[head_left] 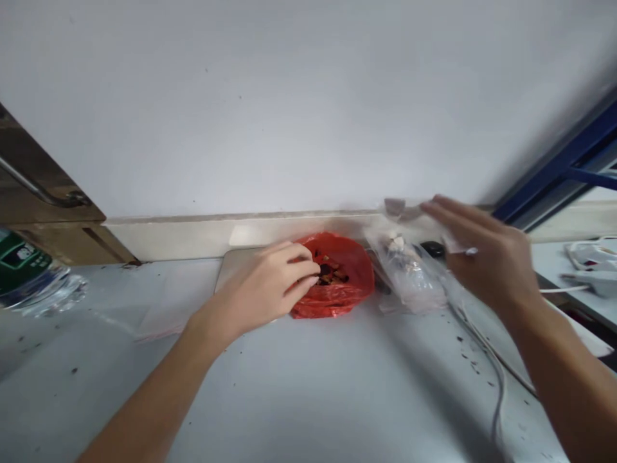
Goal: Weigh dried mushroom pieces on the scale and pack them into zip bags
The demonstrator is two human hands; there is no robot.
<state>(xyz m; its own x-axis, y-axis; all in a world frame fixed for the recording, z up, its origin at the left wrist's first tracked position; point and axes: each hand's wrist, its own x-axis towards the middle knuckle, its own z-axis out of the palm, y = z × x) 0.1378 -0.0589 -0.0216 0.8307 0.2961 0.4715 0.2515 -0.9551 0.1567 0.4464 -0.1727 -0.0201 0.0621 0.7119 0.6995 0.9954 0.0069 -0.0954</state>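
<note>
My left hand (274,283) reaches over the near-left rim of a red plastic bag (357,270), its fingers curled and fingertips close together at the dark brown dried pieces (335,275) inside. Whether a piece sits between the fingertips is too small to make out. To the right, my right hand (486,251) is raised and smeared by motion, gripping a thin clear plastic bag (400,209). Below it, a filled clear bag (409,270) with pale contents lies beside the red one. Under the left hand shows part of a flat silvery plate (234,263).
Flat clear bags (168,302) lie on the left of the grey table (308,399). A large water bottle (29,276) stands far left. White cables (501,379) and a dark mouse-like object (432,249) are at right. Dark crumbs are scattered. A white wall (289,116) rises behind.
</note>
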